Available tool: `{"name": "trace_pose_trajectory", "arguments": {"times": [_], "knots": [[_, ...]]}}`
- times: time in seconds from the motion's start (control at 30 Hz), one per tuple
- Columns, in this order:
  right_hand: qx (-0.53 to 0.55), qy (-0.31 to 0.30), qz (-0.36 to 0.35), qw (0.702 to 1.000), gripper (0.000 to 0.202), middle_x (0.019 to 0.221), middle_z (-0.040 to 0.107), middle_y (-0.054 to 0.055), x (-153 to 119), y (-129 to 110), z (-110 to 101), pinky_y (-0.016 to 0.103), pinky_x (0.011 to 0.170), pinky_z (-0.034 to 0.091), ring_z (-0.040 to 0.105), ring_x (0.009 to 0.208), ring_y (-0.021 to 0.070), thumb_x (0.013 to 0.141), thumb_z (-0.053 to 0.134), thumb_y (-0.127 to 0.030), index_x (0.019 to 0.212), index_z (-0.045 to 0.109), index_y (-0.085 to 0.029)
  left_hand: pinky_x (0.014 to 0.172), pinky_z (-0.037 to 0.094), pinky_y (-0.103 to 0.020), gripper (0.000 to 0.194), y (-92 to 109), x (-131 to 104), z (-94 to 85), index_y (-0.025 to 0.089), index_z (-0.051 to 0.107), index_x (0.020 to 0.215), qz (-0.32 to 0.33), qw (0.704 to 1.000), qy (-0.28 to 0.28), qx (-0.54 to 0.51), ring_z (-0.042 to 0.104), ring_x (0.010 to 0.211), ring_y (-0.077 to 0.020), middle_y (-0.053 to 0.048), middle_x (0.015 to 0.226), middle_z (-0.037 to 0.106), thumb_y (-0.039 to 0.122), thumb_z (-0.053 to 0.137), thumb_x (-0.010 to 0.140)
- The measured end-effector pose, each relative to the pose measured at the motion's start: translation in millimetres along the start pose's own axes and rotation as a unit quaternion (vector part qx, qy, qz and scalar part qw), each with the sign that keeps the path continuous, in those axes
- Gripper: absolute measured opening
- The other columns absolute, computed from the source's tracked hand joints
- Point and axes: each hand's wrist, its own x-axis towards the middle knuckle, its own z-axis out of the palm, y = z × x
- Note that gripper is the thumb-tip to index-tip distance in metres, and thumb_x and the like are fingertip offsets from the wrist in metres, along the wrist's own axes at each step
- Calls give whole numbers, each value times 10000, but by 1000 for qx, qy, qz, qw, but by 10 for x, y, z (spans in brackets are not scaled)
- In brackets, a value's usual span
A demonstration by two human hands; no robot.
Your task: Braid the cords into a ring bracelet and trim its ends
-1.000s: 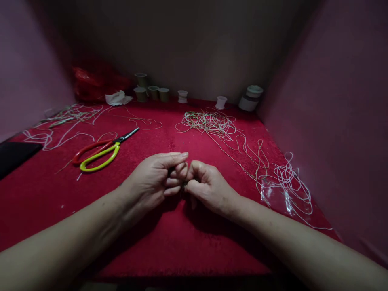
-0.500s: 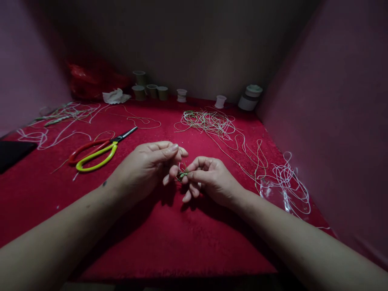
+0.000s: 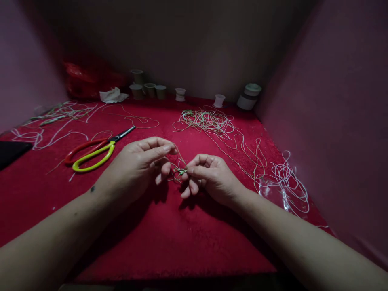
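Observation:
Between thumb and fingertips, my right hand (image 3: 209, 173) pinches a small knotted piece of green and white cord (image 3: 182, 171), with short loose ends sticking out of it. My left hand (image 3: 148, 163) is closed at thumb and forefinger on a thin tan cord (image 3: 180, 153), which runs down toward the knotted piece. The other left fingers are curled beside it. Both hands are held over the red cloth (image 3: 182, 242). Part of the knotted piece is hidden by my right fingertips.
Scissors (image 3: 93, 155) with red and yellow handles lie left of my hands. A cord tangle (image 3: 209, 123) lies ahead; white cord (image 3: 287, 178) and a clear plastic bag (image 3: 271, 194) lie right. Spools (image 3: 180, 95) and a jar (image 3: 249, 97) stand along the back wall.
My left hand has drawn away to the left, and the thin cord now shows stretched between the two hands. My right hand keeps its pinch. The view has shifted slightly.

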Motion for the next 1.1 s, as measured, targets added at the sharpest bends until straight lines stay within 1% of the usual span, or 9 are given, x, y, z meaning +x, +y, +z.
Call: {"name": "trace_pose_trajectory", "arguments": {"times": [0.1,0.17,0.27,0.37,0.43,0.53,0.67,1.0,1.1], "knots": [[4,8,-2,1000,154,628,658,-7,7,-6,5,327,543,594,593,440,101,747,667,-190,738,519,-150,360,400,-173,221,-4,-2,1,180,589,910,38,996,66,40,516,423,-102,26,576,586,165,678,708],[2,13,-5,1000,143,636,661,-8,10,-9,9,324,530,589,587,431,100,746,657,-187,743,518,-150,351,390,-177,272,6,-31,12,208,580,981,51,992,73,86,496,384,-101,41,555,580,161,651,723],[-7,21,-12,1000,143,675,677,0,12,-11,12,306,500,575,576,413,94,744,658,-191,753,523,-148,350,378,-174,316,19,-81,33,226,598,1057,52,988,36,144,523,392,-119,39,516,574,175,617,746],[-19,20,-10,1000,147,679,673,-2,7,-12,12,268,470,545,597,423,105,753,663,-200,766,525,-151,424,456,-202,318,-6,-91,46,204,613,1076,38,988,-37,148,599,483,-158,21,509,587,203,626,759],[-23,19,-10,999,153,680,668,-5,5,-10,10,240,455,519,618,438,112,757,665,-209,767,522,-154,467,495,-232,297,-46,-76,49,197,620,1046,20,990,-67,125,619,516,-170,12,539,610,221,653,752],[-30,21,-17,999,157,681,665,-9,6,-5,3,228,457,512,614,440,103,765,666,-224,769,524,-156,524,519,-249,204,-101,-48,51,181,647,907,17,993,-61,103,637,569,-166,-18,649,667,238,703,719],[-37,30,-20,999,148,678,667,-11,13,-3,-4,246,485,530,603,434,95,769,662,-229,788,532,-160,517,490,-209,90,-100,-49,64,167,674,772,35,986,-67,149,614,568,-138,-31,650,672,249,695,741],[-66,35,-14,997,147,604,645,-16,4,-17,18,226,493,508,634,461,115,747,667,-237,768,544,-158,411,386,-176,151,-32,-99,115,176,636,663,60,976,-37,206,517,459,-100,-1,578,627,283,666,765],[-73,42,-8,996,152,574,635,-16,-1,-24,26,203,462,475,641,468,122,716,687,-222,766,563,-151,458,422,-184,149,-40,-79,106,176,628,680,72,973,-46,216,554,522,-117,-7,612,634,292,658,768]]}}
